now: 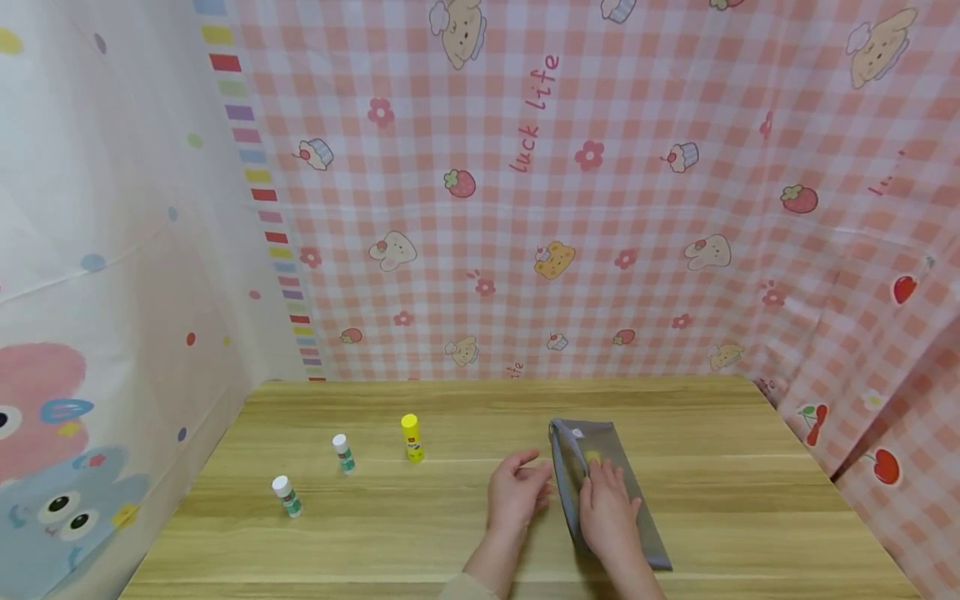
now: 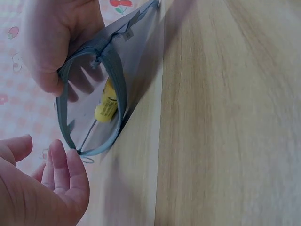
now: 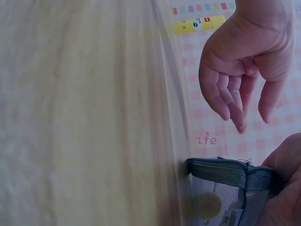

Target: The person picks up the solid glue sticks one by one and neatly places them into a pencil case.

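A grey mesh zipper pouch lies on the table with its mouth gaping towards the left. My right hand grips the upper edge of that mouth, its fingers partly showing through the opening in the left wrist view. Inside the pouch is a yellow glue stick, seen end-on through the mouth. My left hand hovers just left of the pouch, fingers loosely bent and holding nothing. In the left wrist view its fingertips come close to the zipper's lower corner; whether they touch it I cannot tell.
Another yellow glue stick stands upright left of my hands. Farther left stand two white-capped glue sticks with green labels, one behind the other. A checked pink curtain hangs along the back edge of the wooden table.
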{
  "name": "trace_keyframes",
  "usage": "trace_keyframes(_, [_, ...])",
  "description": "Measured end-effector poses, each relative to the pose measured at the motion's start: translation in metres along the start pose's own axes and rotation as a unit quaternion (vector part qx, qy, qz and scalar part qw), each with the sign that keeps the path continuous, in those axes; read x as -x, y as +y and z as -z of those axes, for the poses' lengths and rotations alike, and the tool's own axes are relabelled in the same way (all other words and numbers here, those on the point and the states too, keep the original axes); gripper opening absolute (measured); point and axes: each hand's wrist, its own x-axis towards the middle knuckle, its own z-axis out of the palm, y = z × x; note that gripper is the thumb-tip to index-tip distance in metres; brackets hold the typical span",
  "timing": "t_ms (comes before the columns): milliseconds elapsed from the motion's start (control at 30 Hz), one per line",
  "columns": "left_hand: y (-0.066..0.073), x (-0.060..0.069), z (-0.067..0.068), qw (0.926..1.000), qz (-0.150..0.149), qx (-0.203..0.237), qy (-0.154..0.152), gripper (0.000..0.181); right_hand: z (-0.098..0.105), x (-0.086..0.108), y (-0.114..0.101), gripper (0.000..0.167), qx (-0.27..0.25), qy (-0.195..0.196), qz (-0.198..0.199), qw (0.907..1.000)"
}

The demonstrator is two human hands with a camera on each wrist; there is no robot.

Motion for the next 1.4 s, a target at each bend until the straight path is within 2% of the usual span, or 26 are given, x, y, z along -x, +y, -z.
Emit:
trace_keyframes(133, [0.003, 0.0, 0.004, 0.9994, -0.028, -0.009, 0.017, 0.037, -0.001, 0.0, 0.001, 0.041, -0.001, 0.001, 0.002, 1.0])
trace_keyframes(233, [0.006, 0.0, 0.006, 0.9975, -0.055, -0.032, 0.032, 0.036, -0.001, 0.0, 0.001, 0.041, -0.001, 0.001, 0.004, 1.0])
trace_keyframes(400, [0.011, 0.002, 0.011, 0.9938, -0.088, -0.055, 0.042, 0.037, -0.002, 0.0, 0.0, 0.041, -0.002, 0.004, 0.006, 1.0])
trace_keyframes(567, [0.014, 0.003, 0.016, 0.9935, -0.099, -0.039, 0.041, 0.043, -0.002, -0.001, 0.0, 0.041, -0.003, 0.004, 0.006, 1.0])
trace_keyframes(700, [0.018, 0.002, 0.02, 0.9911, -0.125, -0.013, 0.042, 0.046, -0.002, 0.0, 0.0, 0.041, -0.004, 0.006, 0.008, 0.9999])
trace_keyframes(800, [0.021, 0.001, 0.022, 0.9867, -0.153, -0.016, 0.051, 0.046, -0.002, 0.0, 0.0, 0.041, -0.004, 0.006, 0.007, 1.0])
trace_keyframes(900, [0.025, 0.0, 0.025, 0.9812, -0.176, -0.045, 0.065, 0.047, -0.001, 0.0, -0.001, 0.041, -0.003, 0.003, 0.006, 1.0])
trace_keyframes(1167, [0.032, 0.001, 0.032, 0.9668, -0.211, -0.103, 0.1, 0.048, 0.0, 0.001, -0.002, 0.041, -0.004, 0.0, 0.001, 1.0])
trace_keyframes(1400, [0.031, 0.001, 0.04, 0.9533, -0.24, -0.154, 0.101, 0.051, -0.001, 0.001, 0.0, 0.041, -0.005, 0.001, 0.001, 1.0])
